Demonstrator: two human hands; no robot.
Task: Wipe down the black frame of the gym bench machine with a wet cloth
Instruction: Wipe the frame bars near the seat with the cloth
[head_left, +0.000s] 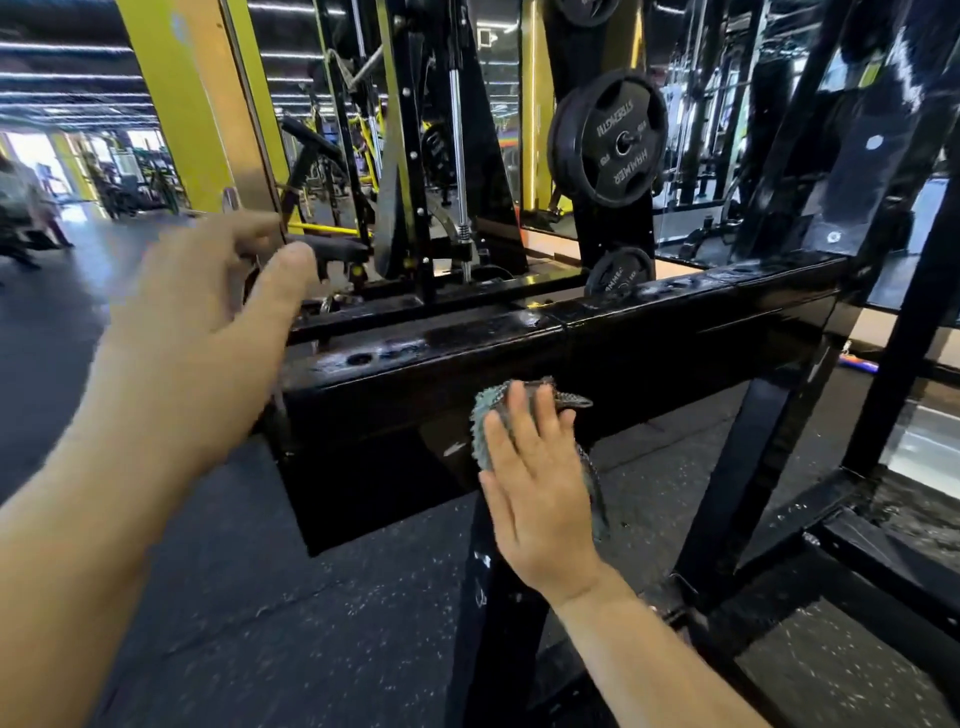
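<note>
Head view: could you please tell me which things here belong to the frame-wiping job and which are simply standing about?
Part of the job:
- wet cloth, pressed flat by the right hand
- black frame beam, its top glistening
- left hand, open and raised, holding nothing

Standing about:
- large weight plate
- small weight plate
- yellow pillar

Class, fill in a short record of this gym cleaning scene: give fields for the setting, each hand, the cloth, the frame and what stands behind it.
setting: gym, dark speckled floor
right hand: flat, fingers straight, pressing the cloth against the frame
left hand: raised beside the frame's left end, fingers relaxed, holding nothing
cloth: grey-blue, bunched under the right hand on the beam's front face
frame: black, glossy, top face with wet-looking streaks and holes
behind: weight plates on a rack, yellow pillar
</note>
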